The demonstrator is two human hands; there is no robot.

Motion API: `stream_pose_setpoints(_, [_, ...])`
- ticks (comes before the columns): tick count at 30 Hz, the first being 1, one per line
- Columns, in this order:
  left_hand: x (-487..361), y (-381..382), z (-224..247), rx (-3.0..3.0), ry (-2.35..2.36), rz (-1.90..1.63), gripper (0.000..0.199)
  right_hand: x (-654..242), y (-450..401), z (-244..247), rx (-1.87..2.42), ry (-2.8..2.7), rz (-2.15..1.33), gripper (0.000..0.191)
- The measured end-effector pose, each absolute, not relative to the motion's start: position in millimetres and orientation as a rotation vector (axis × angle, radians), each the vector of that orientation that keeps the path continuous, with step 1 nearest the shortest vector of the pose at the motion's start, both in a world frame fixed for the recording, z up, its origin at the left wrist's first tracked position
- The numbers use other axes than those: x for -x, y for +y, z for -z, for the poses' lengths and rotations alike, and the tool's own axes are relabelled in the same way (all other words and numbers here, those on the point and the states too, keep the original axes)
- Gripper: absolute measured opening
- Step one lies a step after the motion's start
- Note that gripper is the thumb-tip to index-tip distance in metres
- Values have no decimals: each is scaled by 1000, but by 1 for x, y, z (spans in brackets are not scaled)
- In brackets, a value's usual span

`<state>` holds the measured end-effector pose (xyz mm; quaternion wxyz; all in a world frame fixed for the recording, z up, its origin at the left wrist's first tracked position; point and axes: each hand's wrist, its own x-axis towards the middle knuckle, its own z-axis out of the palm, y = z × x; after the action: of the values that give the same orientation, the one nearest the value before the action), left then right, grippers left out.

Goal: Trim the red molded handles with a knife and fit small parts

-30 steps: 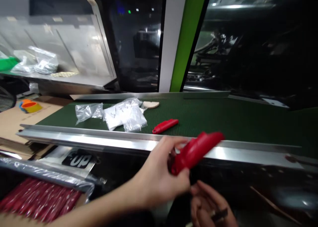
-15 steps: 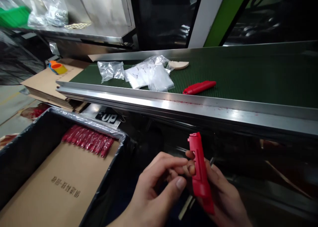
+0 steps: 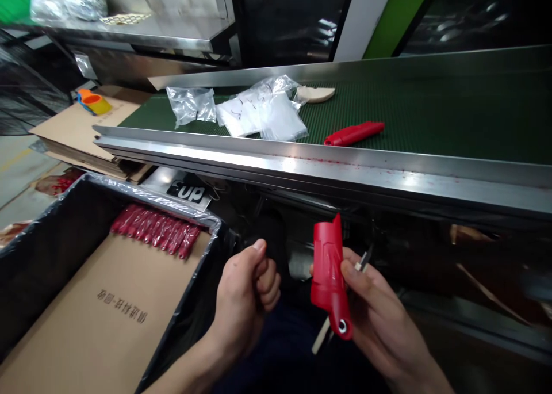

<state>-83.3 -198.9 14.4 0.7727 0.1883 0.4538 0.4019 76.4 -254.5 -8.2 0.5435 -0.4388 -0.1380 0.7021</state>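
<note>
My right hand (image 3: 379, 313) grips a red plastic molded part (image 3: 326, 267), hollow at its upper end, with a small ringed hole near its lower tip. Tucked in the same hand behind the part is a slim knife-like tool (image 3: 321, 336) with a pale handle and a thin dark end; much of it is hidden. To the left, apart from the part, my left hand (image 3: 248, 285) is closed in a fist, thumb on top. Whatever its fingers may enclose is hidden. A similar red part (image 3: 354, 133) lies on the green conveyor belt (image 3: 452, 112).
On the belt are clear plastic bags (image 3: 259, 112) and a beige curved piece (image 3: 316, 94). The belt's metal rail (image 3: 280, 155) runs across in front. At lower left, a lined box (image 3: 190, 293) holds cardboard and a row of bagged red parts (image 3: 155, 230). Tape (image 3: 95, 103) sits on stacked cardboard (image 3: 56, 121).
My left hand has drawn away leftward from the red part and curled into a fist. My right hand has turned the part, showing its broad side and ringed hole. The view has tilted slightly downward.
</note>
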Motion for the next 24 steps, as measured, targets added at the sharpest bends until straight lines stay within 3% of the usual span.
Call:
stream_pose_setpoints(3, [80, -197, -8, -486, 961, -887, 48, -73, -253, 6, 1116, -444, -1637, 27])
stream_pose_setpoints(6, [75, -198, -4, -642, 897, -877, 23, -70, -253, 6, 1300, -778, -1445, 28])
stream_pose_setpoints(9, [71, -202, -6, -681, 854, -770, 41, -67, -257, 9, 1435, -1198, -1155, 21])
stream_pose_setpoints(14, [73, -205, -15, -569, 897, -724, 36, -76, -261, 10, 1510, -1375, -723, 38])
stream_pose_setpoints(18, [78, -211, -23, -521, 825, -708, 28, -92, -253, -4, 1506, -1540, -513, 27])
stream_pose_setpoints(24, [80, -219, -29, -500, 794, -694, 29, -101, -242, -23, 1244, -1977, -172, 37])
